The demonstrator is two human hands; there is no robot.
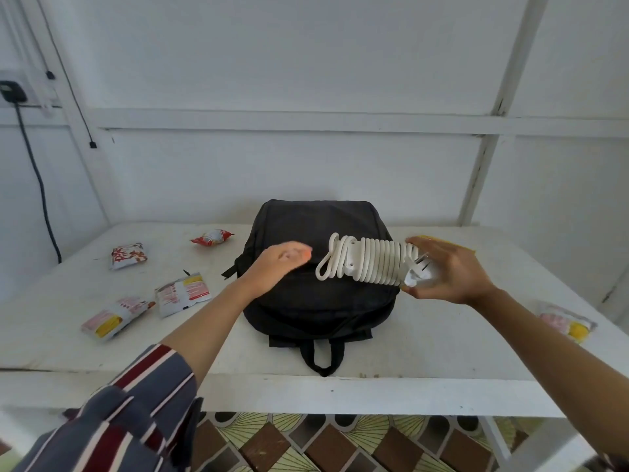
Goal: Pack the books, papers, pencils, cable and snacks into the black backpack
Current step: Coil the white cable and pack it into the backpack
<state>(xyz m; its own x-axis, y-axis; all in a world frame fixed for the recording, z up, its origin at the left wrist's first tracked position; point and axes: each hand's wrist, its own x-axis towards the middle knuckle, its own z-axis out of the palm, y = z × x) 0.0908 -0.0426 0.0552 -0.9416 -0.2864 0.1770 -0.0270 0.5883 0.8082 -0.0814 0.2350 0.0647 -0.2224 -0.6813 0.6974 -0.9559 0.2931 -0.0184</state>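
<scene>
The black backpack (320, 294) lies flat on the white table (425, 342), with its carry loop toward me. My right hand (446, 270) grips the plug end of a coiled white cable (367, 264) and holds it above the backpack's right side. My left hand (279, 264) hovers over the backpack's left part with its fingers loose and nothing in it. Several snack packets lie on the table: a red one (211, 237), a red-and-white one (128, 255), a white one (183, 294) and one with yellow (114, 318) on the left, and another (566, 321) at the right.
A yellow object (442, 240) shows partly behind my right hand. A black cord (37, 178) hangs down the wall from a socket at the far left. The table's front edge is close to me, with patterned floor below it.
</scene>
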